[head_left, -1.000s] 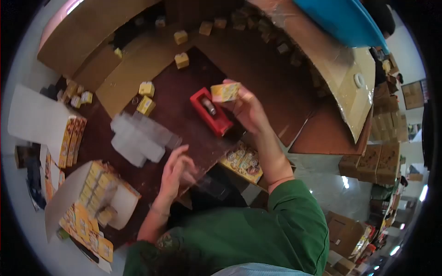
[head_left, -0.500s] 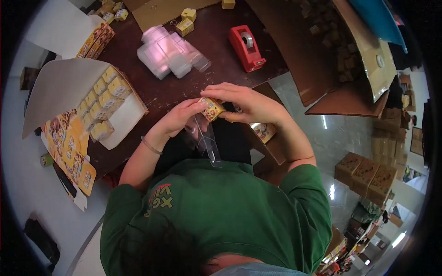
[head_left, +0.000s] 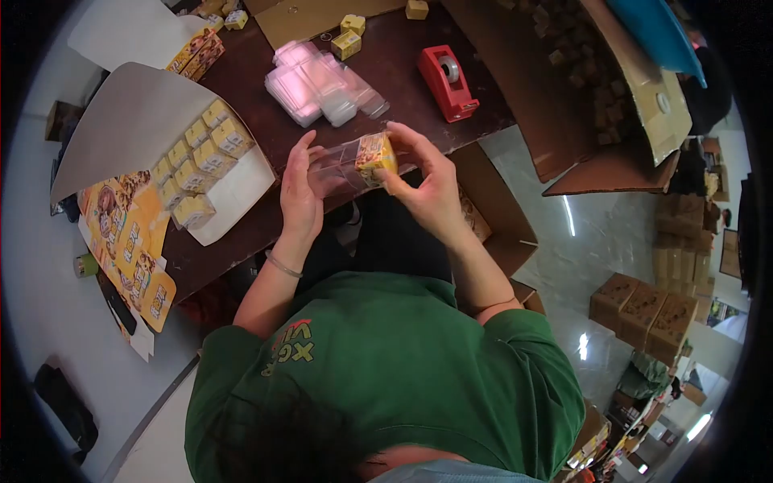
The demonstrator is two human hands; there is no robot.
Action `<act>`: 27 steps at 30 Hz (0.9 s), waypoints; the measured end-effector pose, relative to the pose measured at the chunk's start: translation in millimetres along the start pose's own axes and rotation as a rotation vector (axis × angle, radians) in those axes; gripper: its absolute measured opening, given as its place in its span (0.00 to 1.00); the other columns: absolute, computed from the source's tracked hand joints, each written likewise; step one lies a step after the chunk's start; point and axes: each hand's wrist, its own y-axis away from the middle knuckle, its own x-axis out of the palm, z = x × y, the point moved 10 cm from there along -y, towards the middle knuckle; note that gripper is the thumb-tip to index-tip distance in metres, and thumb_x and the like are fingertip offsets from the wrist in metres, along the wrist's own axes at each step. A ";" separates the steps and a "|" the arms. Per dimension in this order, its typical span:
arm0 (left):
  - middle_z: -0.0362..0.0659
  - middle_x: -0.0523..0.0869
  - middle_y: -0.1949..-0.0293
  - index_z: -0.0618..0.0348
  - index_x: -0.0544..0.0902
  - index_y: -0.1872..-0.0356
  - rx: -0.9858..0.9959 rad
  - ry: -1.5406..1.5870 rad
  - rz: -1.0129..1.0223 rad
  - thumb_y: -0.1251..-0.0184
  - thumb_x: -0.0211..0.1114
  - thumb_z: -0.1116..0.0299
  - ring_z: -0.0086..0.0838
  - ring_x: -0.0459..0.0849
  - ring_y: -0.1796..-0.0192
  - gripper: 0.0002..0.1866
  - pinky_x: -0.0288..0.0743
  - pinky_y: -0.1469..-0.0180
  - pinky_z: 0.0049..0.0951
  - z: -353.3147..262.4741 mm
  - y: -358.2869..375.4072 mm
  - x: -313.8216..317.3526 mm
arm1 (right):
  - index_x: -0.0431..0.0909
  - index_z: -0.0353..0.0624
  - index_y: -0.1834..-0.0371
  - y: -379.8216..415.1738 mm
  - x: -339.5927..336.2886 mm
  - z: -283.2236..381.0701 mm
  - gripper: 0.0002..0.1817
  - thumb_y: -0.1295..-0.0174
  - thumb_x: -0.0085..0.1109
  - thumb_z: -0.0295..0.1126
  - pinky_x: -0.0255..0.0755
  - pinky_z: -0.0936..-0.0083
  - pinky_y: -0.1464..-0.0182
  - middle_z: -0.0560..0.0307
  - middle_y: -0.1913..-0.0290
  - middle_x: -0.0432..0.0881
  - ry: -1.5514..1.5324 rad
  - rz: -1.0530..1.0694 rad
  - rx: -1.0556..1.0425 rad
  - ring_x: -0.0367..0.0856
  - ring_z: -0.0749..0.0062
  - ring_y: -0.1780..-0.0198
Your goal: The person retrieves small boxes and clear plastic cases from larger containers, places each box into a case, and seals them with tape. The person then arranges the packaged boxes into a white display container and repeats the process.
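Note:
In front of my lap, a clear plastic box [head_left: 336, 169] lies sideways between my hands. A small yellow printed box [head_left: 373, 158] sits at its right end. My right hand [head_left: 425, 181] grips that end, with the thumb below and fingers above the yellow box. My left hand [head_left: 301, 191] is curved against the left end of the clear plastic, its fingers pointing up along it. Beyond them on the dark table lies a pile of flat clear plastic boxes [head_left: 318, 84], and a red tape dispenser [head_left: 447, 84] stands to its right.
At left, an open display carton [head_left: 241, 197] holds rows of small yellow boxes [head_left: 192, 175], with its printed flap [head_left: 121, 233] hanging over the table edge. Loose yellow boxes [head_left: 347, 45] lie at the back. A large cardboard box [head_left: 515, 88] stands at right; stacked cartons [head_left: 644, 314] sit on the floor.
The clear plastic box has risen from hanging below the hands to lying sideways between them. My left hand has moved off the yellow box to the plastic's left end; my right hand keeps hold.

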 end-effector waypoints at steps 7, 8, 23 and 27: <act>0.38 0.77 0.49 0.54 0.69 0.30 0.064 0.022 0.052 0.20 0.51 0.53 0.24 0.80 0.49 0.25 0.81 0.54 0.27 -12.9 8.8 -5.1 | 0.68 0.36 0.34 9.5 10.2 -8.3 0.31 0.41 0.69 0.22 0.77 0.76 0.47 0.51 0.44 0.81 -0.225 -0.164 -0.039 0.83 0.73 0.49; 0.37 0.77 0.49 0.55 0.69 0.30 0.071 0.017 0.070 0.20 0.51 0.54 0.24 0.80 0.49 0.24 0.81 0.54 0.26 -14.1 8.8 -5.3 | 0.69 0.36 0.35 10.1 11.3 -12.1 0.30 0.41 0.69 0.22 0.77 0.76 0.47 0.51 0.45 0.81 -0.197 -0.178 -0.046 0.83 0.74 0.49; 0.37 0.75 0.49 0.56 0.71 0.32 0.081 -0.118 0.006 0.21 0.52 0.61 0.21 0.79 0.49 0.22 0.79 0.53 0.25 -16.9 16.0 -45.2 | 0.77 0.40 0.38 15.2 44.6 -20.4 0.25 0.41 0.67 0.23 0.75 0.71 0.42 0.49 0.40 0.80 0.013 0.121 -0.017 0.78 0.65 0.40; 0.40 0.77 0.50 0.59 0.72 0.32 0.443 -0.489 0.042 0.23 0.53 0.62 0.21 0.79 0.54 0.23 0.75 0.53 0.23 -47.3 27.5 -38.0 | 0.75 0.38 0.42 14.0 53.1 -48.8 0.25 0.42 0.71 0.28 0.74 0.73 0.42 0.55 0.49 0.81 -0.290 0.056 0.172 0.79 0.74 0.44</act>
